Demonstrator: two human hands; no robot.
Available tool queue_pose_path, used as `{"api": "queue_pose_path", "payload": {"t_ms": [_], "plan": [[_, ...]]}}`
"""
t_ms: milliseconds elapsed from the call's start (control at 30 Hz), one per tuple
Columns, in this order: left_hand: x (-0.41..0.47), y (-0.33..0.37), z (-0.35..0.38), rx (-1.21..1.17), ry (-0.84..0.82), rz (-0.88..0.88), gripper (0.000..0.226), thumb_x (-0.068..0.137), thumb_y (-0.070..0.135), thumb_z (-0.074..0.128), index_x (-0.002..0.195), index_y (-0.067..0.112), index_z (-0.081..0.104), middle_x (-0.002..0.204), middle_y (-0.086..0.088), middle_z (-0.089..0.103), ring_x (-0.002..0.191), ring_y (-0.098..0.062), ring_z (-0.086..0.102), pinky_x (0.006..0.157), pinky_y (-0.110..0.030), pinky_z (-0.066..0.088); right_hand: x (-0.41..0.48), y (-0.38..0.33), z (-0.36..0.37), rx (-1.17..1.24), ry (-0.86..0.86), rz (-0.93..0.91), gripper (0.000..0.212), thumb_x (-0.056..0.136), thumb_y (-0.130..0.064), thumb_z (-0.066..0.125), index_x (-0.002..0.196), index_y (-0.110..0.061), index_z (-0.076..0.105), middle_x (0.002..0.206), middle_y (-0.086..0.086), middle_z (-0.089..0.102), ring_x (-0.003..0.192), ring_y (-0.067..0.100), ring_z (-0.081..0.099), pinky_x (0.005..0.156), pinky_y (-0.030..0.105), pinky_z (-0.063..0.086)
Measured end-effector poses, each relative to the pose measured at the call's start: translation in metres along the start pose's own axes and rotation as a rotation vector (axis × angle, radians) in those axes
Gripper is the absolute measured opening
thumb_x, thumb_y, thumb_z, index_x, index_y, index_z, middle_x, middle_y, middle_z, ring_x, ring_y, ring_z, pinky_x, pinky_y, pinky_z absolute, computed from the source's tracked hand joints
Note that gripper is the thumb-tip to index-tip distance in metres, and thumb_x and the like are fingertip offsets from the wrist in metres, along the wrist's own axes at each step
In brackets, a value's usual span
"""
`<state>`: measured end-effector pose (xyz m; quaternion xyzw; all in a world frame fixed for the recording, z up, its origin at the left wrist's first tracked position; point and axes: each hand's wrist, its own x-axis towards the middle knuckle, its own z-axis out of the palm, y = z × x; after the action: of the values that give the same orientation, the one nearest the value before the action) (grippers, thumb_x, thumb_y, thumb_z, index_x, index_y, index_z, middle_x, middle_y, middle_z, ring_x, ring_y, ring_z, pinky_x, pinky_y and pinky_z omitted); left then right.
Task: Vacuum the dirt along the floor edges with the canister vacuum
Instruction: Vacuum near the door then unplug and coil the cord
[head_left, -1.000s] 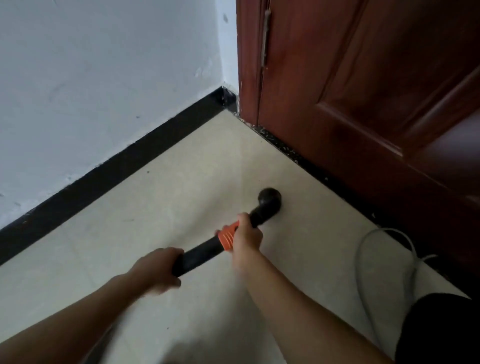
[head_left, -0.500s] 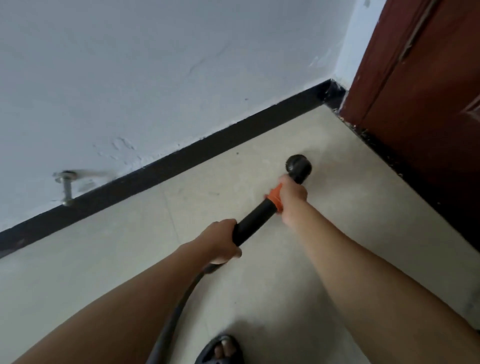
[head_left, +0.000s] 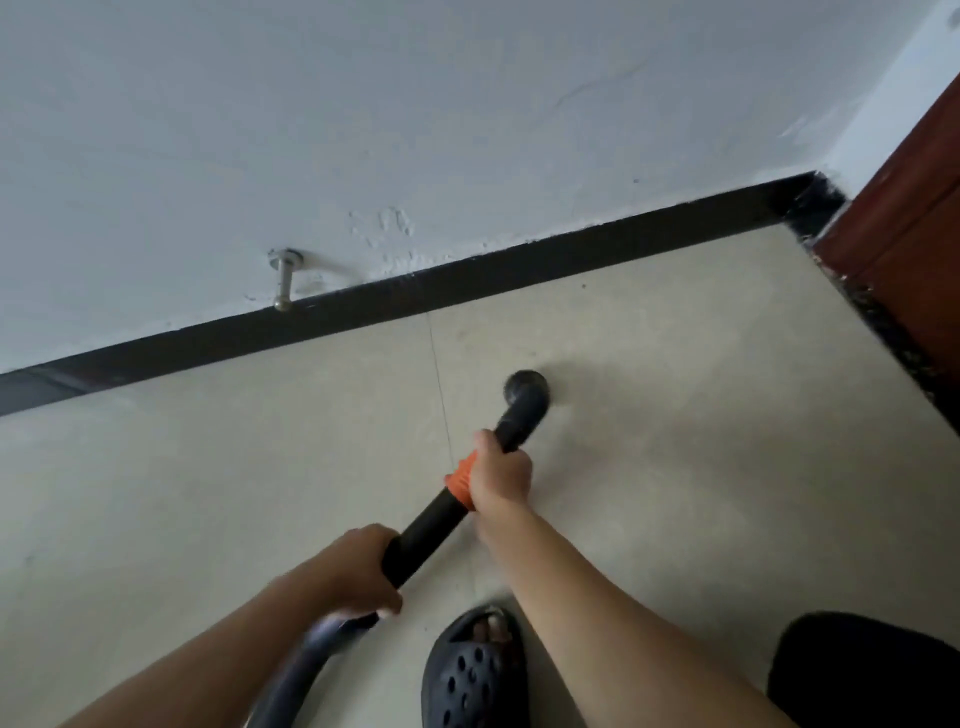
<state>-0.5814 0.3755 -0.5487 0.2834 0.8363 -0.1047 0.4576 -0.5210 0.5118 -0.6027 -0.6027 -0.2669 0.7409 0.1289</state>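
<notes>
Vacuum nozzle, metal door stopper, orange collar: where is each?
vacuum nozzle (head_left: 524, 387), head view, on its rounded black tip.
metal door stopper (head_left: 284, 283), head view, on its shaft.
orange collar (head_left: 458, 480), head view, on its exposed band.

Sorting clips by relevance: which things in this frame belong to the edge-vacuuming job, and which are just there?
Job: vacuum wand, nozzle, hose, left hand, right hand, black baseboard, tiled floor.
Just there: metal door stop, brown door, black clog.

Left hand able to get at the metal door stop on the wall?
Probably not as is: the left hand grips the vacuum wand, and the door stop sits well off across the floor. Nothing blocks the way.
</notes>
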Motion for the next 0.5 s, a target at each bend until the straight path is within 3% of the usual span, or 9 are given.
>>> {"api": "queue_pose_path", "payload": {"t_ms": [100,167,267,367,500], "plan": [[0.008,0.038,0.0,0.065,0.101,0.164,0.029,0.072,0.02,0.069,0.092,0.027,0.048,0.098,0.002,0.057,0.092,-0.019,0.058,0.07,-0.027,0.043,-0.011,-0.022,-0.063,0.225,0.217,0.013,0.024,0.091,-0.021,0.061,0.099,0.001,0.06,0.066,0.008,0.063,0.054,0.021,0.063,0.051,0.031,0.053],[0.005,0.059,-0.005,0.118,0.123,0.221,0.026,0.076,0.019,0.067,0.093,0.026,0.047,0.097,0.002,0.056,0.093,-0.021,0.058,0.069,-0.028,0.042,-0.02,-0.033,-0.085,0.269,0.261,0.03,0.029,0.093,-0.024,0.06,0.108,0.0,0.058,0.078,0.009,0.063,0.067,0.023,0.065,0.062,0.034,0.056],[-0.001,0.059,-0.01,0.118,0.128,0.218,0.024,0.08,0.017,0.063,0.095,0.025,0.046,0.097,0.002,0.054,0.089,-0.018,0.054,0.072,-0.027,0.04,-0.023,-0.039,-0.078,0.206,0.198,0.072,0.033,0.093,-0.027,0.06,0.111,0.0,0.055,0.085,0.012,0.064,0.078,0.028,0.068,0.082,0.043,0.058],[-0.012,0.03,-0.005,0.088,0.078,0.135,0.026,0.079,0.021,0.063,0.098,0.025,0.046,0.1,0.003,0.055,0.092,-0.017,0.054,0.076,-0.026,0.041,-0.029,-0.03,-0.048,0.062,0.084,0.103,0.038,0.09,-0.031,0.062,0.112,-0.002,0.055,0.095,0.015,0.068,0.085,0.033,0.07,0.084,0.047,0.058],[-0.035,-0.003,0.022,0.003,0.048,0.069,0.025,0.079,0.02,0.062,0.101,0.021,0.05,0.091,0.005,0.054,0.084,-0.013,0.052,0.064,-0.019,0.038,-0.042,-0.007,-0.027,-0.122,-0.008,0.144,0.051,0.087,-0.038,0.065,0.126,-0.007,0.053,0.107,0.01,0.063,0.094,0.029,0.065,0.088,0.045,0.056]]}}
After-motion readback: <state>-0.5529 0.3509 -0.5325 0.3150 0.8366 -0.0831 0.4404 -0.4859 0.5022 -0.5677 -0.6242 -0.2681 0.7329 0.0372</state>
